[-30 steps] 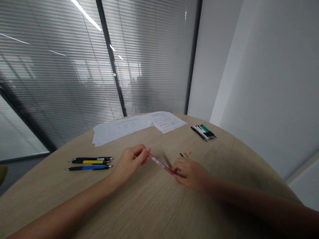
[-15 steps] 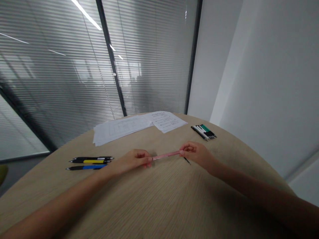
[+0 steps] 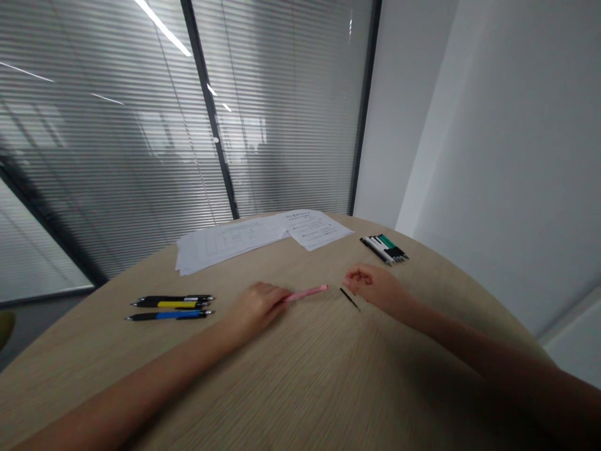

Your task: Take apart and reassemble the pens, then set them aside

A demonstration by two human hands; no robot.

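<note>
My left hand [image 3: 258, 311] is closed round the left end of a slim pink pen [image 3: 307, 293]. The pen's other end points right, slightly raised in the picture, and no finger touches it there. Apart from it, my right hand [image 3: 370, 285] hovers with curled fingers, thumb and forefinger drawn together. Whether a small part sits between those fingertips I cannot make out. Just below them a thin black pen refill [image 3: 350, 299] lies slanted on the wooden table [image 3: 300, 388].
Black pens with yellow [image 3: 173, 304] and blue [image 3: 169, 316] parts lie to the left. Several white, black and green pens [image 3: 384, 249] sit side by side at the back right. Printed paper sheets [image 3: 230, 243] spread along the far edge, before a glass wall with blinds [image 3: 291, 125].
My right hand has let go of the pink pen's right end and moved slightly right. The left hand has turned over more, still holding the pen. More of the black refill now shows.
</note>
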